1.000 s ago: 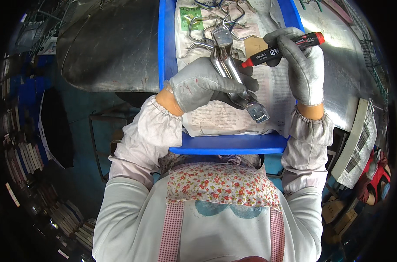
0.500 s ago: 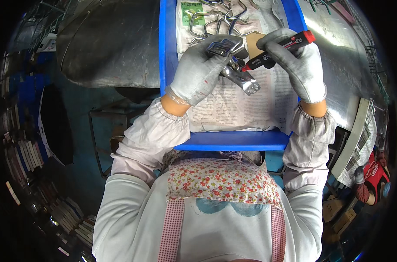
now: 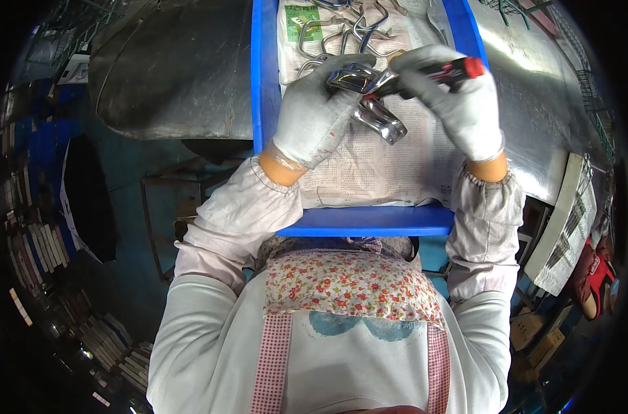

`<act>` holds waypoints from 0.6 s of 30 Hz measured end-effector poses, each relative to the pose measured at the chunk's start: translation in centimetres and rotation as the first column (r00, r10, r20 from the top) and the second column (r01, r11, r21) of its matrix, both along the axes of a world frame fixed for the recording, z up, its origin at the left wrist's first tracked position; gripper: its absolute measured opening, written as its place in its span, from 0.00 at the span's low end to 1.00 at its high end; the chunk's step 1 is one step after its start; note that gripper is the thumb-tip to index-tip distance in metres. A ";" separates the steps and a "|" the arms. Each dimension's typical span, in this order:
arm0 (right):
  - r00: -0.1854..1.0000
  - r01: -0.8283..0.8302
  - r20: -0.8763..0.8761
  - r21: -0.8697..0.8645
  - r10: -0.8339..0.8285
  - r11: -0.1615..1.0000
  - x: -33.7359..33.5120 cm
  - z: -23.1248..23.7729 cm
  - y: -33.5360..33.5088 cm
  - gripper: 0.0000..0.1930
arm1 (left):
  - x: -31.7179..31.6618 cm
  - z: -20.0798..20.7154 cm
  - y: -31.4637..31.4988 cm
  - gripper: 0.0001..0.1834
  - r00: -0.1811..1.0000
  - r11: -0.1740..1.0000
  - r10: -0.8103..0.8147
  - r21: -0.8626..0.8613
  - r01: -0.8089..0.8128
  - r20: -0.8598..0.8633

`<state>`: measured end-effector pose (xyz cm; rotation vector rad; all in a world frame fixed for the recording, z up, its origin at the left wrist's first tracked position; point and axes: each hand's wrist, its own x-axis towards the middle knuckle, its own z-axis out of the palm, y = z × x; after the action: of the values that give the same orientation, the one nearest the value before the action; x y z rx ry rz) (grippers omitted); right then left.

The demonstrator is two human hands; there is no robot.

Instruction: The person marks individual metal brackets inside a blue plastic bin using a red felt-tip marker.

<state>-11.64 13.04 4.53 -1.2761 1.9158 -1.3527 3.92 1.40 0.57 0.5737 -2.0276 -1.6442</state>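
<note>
Above the blue tray I hold a shiny chrome metal part in my gloved left hand; its wide end points toward me and to the right. My right hand, also in a grey-white glove, is closed round a black marker pen with a red end. The marker's tip reaches the metal part, where motion blur hides whether it touches. Farther up the tray several bent chrome pieces lie on newspaper.
Dark sheet metal spreads to the left of the tray, and a bright metal surface to its right. A metal stand is at lower left. Near the right rim there is a white block-like panel beside a red item.
My right hand has moved left with the marker, bringing its tip farther over the metal part. The part has tilted slightly in my left hand. At the right rim, another person's hand has shifted.
</note>
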 end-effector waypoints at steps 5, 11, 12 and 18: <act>0.999 -0.037 0.031 -0.067 0.040 0.997 -0.6 -0.1 0.4 0.08 | -0.1 0.2 0.6 0.20 0.999 0.998 0.038 -0.045 -0.037 0.024; 0.994 0.033 0.104 -0.054 -0.027 0.998 -0.7 0.2 0.3 0.08 | -0.3 -0.8 0.5 0.25 0.988 0.981 0.107 -0.150 -0.123 -0.111; 0.994 0.032 0.103 -0.053 -0.026 0.998 -0.7 0.2 0.2 0.08 | -0.3 -0.8 0.5 0.25 0.988 0.981 0.108 -0.149 -0.124 -0.111; 0.986 0.069 0.155 -0.058 -0.059 0.996 -2.0 -0.7 0.5 0.07 | -0.5 -1.5 0.4 0.25 0.980 0.985 0.127 -0.098 -0.143 -0.155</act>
<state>-13.61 13.56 3.88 -1.1126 1.8356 -1.5092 3.45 1.75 -0.89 0.5221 -1.9128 -1.4443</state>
